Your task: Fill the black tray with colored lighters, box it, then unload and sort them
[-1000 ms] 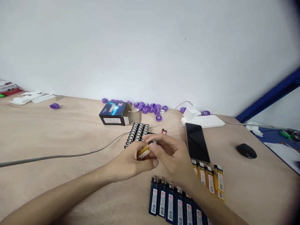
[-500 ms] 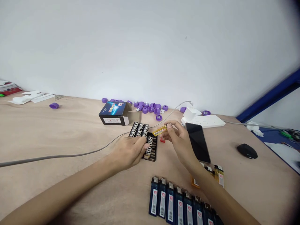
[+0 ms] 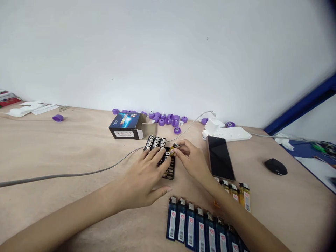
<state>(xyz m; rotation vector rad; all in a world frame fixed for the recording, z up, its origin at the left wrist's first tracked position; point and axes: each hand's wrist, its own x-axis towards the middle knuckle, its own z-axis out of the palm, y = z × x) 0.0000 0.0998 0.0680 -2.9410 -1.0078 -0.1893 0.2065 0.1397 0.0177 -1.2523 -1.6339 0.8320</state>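
A black tray (image 3: 172, 170) holds rows of lighters (image 3: 156, 142) with their metal tops up; slots on its right side show bare. My left hand (image 3: 147, 175) lies over the tray's front left, fingers spread on the lighter tops and thumb apart. A yellow lighter (image 3: 172, 150) is pinched in my right hand (image 3: 190, 157), tilted at the tray's back right, metal top toward the fingers. Whether its lower end is inside a slot cannot be made out.
Blue lighters (image 3: 190, 225) line the front, yellow ones (image 3: 245, 197) lie beside my right forearm. Behind are an open box (image 3: 126, 126), purple caps (image 3: 168, 120) and a power strip (image 3: 233, 134). A phone (image 3: 221, 157), mouse (image 3: 276, 166) and grey cable (image 3: 78, 174) lie around.
My left hand has opened and spread over the lighter tops. My right hand has moved left and brought the yellow lighter down to the tray, more upright than before.
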